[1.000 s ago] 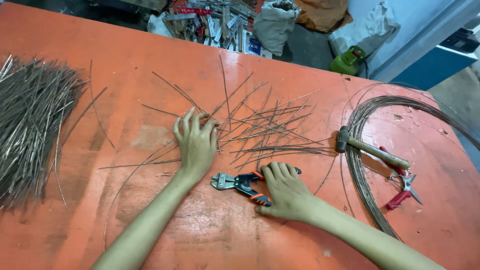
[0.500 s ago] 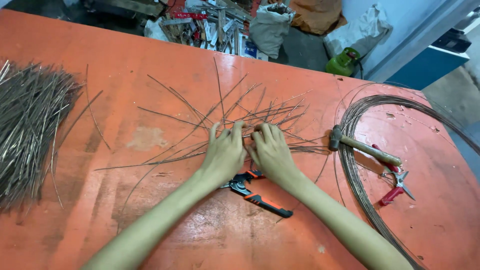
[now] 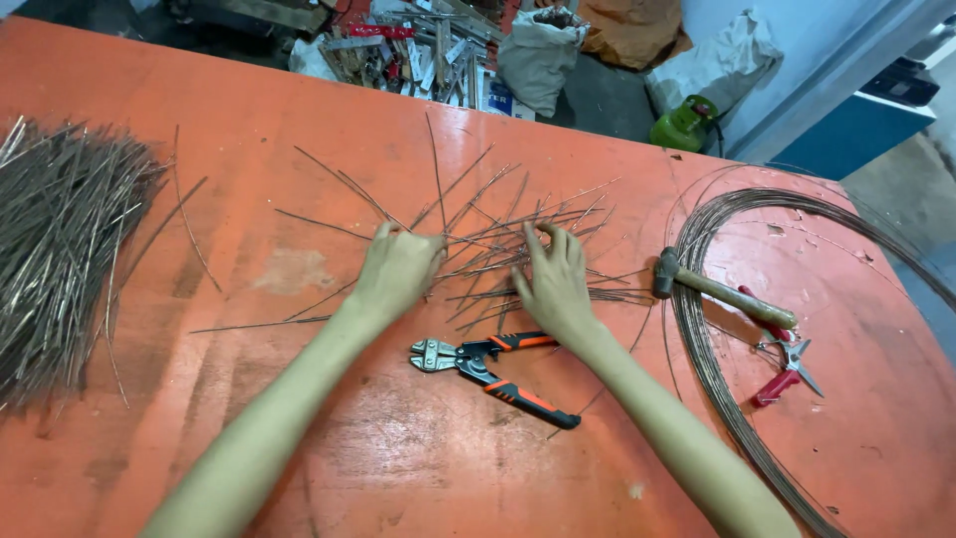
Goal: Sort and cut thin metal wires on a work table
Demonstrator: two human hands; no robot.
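Note:
My left hand and my right hand rest palm-down on a scatter of short cut wire pieces in the middle of the orange table. The fingers of both hands are spread over the wires, touching them; neither clearly grips any. Just in front of my hands lies a small bolt cutter with orange and black handles, its jaws pointing left.
A big heap of cut wires lies at the left edge. A coil of wire lies at the right, with a hammer and red-handled snips on it. Scrap, sacks and a green canister sit beyond the table's far edge.
My right hand left the bolt cutter and moved up onto the scattered wires. My left hand stayed on the wires, and both hands now press on the pile a little apart.

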